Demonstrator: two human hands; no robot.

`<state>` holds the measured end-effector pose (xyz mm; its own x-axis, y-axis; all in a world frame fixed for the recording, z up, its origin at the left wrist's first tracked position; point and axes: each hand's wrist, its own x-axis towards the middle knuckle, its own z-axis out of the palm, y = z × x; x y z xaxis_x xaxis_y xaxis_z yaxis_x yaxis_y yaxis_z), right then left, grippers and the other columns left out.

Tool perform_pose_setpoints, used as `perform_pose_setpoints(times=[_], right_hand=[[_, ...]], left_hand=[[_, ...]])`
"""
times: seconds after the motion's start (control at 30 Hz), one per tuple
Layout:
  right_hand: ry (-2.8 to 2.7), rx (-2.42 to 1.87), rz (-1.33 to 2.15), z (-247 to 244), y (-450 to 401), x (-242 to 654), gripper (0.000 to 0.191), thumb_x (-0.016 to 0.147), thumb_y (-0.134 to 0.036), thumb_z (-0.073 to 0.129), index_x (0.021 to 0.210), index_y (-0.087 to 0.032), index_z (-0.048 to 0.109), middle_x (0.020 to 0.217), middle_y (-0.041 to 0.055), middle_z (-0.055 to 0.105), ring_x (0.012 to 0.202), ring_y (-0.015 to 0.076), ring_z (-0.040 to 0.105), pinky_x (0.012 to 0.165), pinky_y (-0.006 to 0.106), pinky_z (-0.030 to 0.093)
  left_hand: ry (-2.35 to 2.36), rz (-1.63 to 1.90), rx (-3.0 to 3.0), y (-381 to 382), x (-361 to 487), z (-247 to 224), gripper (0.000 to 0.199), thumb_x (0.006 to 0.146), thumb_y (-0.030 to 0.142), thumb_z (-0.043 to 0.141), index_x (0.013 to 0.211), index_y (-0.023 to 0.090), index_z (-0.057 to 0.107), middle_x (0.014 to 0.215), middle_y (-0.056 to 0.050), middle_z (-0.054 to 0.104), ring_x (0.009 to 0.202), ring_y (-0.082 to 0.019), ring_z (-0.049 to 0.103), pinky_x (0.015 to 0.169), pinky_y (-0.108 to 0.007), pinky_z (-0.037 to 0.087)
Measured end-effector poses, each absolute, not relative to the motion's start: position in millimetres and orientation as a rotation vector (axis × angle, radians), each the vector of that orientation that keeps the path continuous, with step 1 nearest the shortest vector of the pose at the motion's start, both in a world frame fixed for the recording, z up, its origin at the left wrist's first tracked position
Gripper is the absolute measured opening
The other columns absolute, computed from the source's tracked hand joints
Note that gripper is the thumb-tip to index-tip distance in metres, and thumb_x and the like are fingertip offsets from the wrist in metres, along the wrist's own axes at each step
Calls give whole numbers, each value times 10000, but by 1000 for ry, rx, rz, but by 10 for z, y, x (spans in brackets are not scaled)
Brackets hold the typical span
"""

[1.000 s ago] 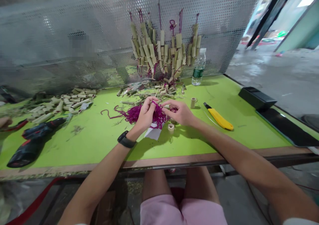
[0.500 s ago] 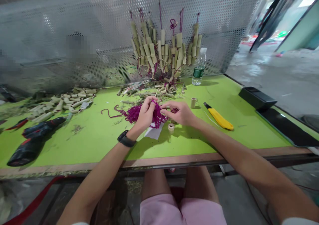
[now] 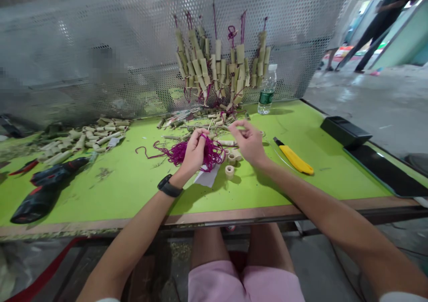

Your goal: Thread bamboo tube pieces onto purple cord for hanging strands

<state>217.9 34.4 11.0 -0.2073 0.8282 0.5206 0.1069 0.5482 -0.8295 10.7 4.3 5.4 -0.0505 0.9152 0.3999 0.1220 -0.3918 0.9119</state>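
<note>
1. Since half a second earlier, the right hand (image 3: 250,144) has been drawn away from the left hand (image 3: 195,148), and more of the small bamboo rings (image 3: 229,172) between them has been brought into view; the left hand has been kept almost in place.
2. The purple yarn (image 3: 179,153) is heaped on the green table (image 3: 133,190), directly in front of the seated person, with a white scrap of paper (image 3: 206,177) partly covered at its near edge.
3. A strand of yarn is pinched by the left thumb and forefinger, closed together above the heap. The right fingers are half curled; whether a fine strand is held cannot be told, the tips being blurred.
4. A strand is apparently being worked at the heap. This is probably best done with the left pinch kept firm and any pull made slowly, since loops could be tightened by a sharp tug.
5. Both forearms are angled inward over the table edge. The left wrist is banded by a black watch (image 3: 169,186); the right fingers are bent toward the left.
</note>
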Motion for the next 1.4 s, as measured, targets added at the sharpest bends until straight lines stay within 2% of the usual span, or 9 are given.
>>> perform_pose_setpoints(times=[0.07, 0.17, 0.23, 0.33, 0.5, 0.7, 1.0, 1.27, 1.4], right_hand=[[-1464, -930, 840, 108, 437, 2211, 538, 1067, -780, 499, 1133, -272, 663, 706, -23, 481, 516, 143, 372, 441, 303, 312], [-1415, -982, 895, 149, 494, 2252, 594, 1041, -814, 512, 908, -252, 651, 609, -37, 403, 490, 137, 335, 431, 305, 289], [-1566, -902, 917, 205, 447, 2257, 604, 1029, -798, 565, 804, -244, 650, 588, -22, 447, 487, 130, 331, 429, 307, 265], [-1812, -769, 903, 264, 310, 2229, 513, 1006, -725, 679, 894, -229, 751, 667, 3, 599, 496, 119, 351, 429, 306, 227], [-1956, -706, 886, 197, 198, 2173, 399, 1002, -539, 757, 1121, -166, 832, 616, -26, 593, 495, 108, 327, 470, 307, 187], [-1954, -745, 898, 102, 246, 2147, 410, 992, -451, 769, 1256, -144, 832, 686, 9, 672, 507, 114, 356, 487, 302, 207], [-2004, -694, 835, 88, 272, 2138, 381, 1031, -516, 713, 984, -169, 863, 680, 19, 656, 561, 129, 423, 525, 311, 265], [-1922, -817, 989, 158, 226, 2132, 456, 1039, -626, 682, 944, -185, 744, 655, -4, 581, 507, 109, 386, 474, 281, 253], [-1531, -1079, 993, 143, 358, 2184, 449, 1084, -663, 560, 1061, -225, 657, 755, 12, 559, 573, 137, 426, 489, 265, 327]], left_hand=[[1135, 1534, 1539, 50, 104, 53, 276, 1069, 536, 640, 1064, 260, 642, 758, 19, 496, 590, -144, 393, 539, -262, 359], [1140, 1554, 1530, 56, 103, 51, 254, 1068, 516, 642, 1069, 263, 638, 755, 22, 486, 584, -143, 378, 539, -264, 353], [1142, 1565, 1546, 56, 103, 51, 231, 1072, 493, 636, 1068, 263, 643, 763, 17, 493, 600, -148, 390, 551, -265, 363], [1156, 1579, 1578, 56, 103, 53, 198, 1074, 452, 631, 1057, 256, 653, 794, 6, 522, 646, -155, 429, 593, -263, 396], [1166, 1585, 1593, 61, 113, 60, 156, 1072, 391, 626, 1040, 244, 663, 892, -18, 580, 763, -172, 508, 680, -261, 445], [1129, 1555, 1609, 55, 113, 54, 104, 1077, 316, 602, 1044, 246, 670, 928, -26, 601, 811, -179, 540, 726, -265, 462], [1108, 1539, 1600, 43, 121, 46, 150, 1075, 391, 613, 1048, 249, 652, 891, -15, 611, 705, -159, 496, 664, -261, 442], [1122, 1570, 1558, 33, 108, 74, 174, 1086, 406, 632, 1044, 239, 658, 838, 7, 562, 633, -131, 435, 595, -236, 389], [1125, 1638, 1516, 25, 103, 84, 206, 1077, 441, 653, 1023, 242, 666, 745, 29, 468, 572, -126, 358, 531, -235, 331]])
